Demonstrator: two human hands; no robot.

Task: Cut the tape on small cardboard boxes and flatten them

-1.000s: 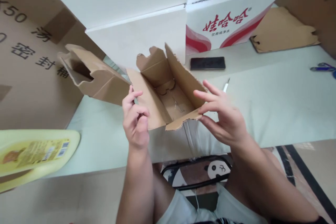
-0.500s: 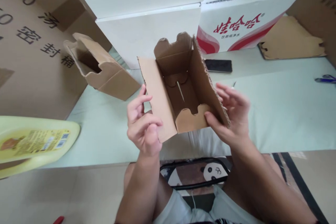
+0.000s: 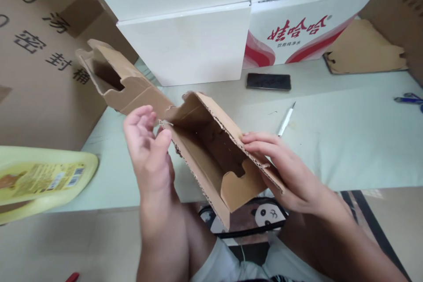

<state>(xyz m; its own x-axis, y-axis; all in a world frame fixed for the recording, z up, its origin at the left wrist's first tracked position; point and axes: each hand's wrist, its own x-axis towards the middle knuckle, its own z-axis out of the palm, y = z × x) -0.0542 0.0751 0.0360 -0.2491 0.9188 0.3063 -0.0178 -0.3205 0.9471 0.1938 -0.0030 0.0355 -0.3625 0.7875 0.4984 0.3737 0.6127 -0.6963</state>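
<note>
A small open-topped cardboard box (image 3: 198, 158) is tilted over the table's front edge, with its dark inside showing and a notched flap (image 3: 239, 185) at the near end. My right hand (image 3: 291, 172) grips its right wall, fingers on the outer face near the rim, the thumb mostly hidden. At the far left corner of the box is my left hand (image 3: 148, 150), fingers loosely bent and apart, thumb against the rim edge. Behind that hand a second small cardboard box (image 3: 132, 83) stands open, its notched flaps up. A white pen-like cutter (image 3: 287, 119) lies right of the held box.
A black phone (image 3: 268, 81) lies before the stacked white cartons (image 3: 185, 48). Flat cardboard (image 3: 366, 50) and blue-handled scissors (image 3: 408, 98) are to the right. A yellow-green bottle (image 3: 42, 180) lies at left beside a large brown carton (image 3: 49, 97). The pale green table cover (image 3: 330, 141) runs underneath.
The held box has turned and tipped lower toward me, its left flap swung up. My left hand has shifted left and loosened; my right hand has moved lower along the right wall.
</note>
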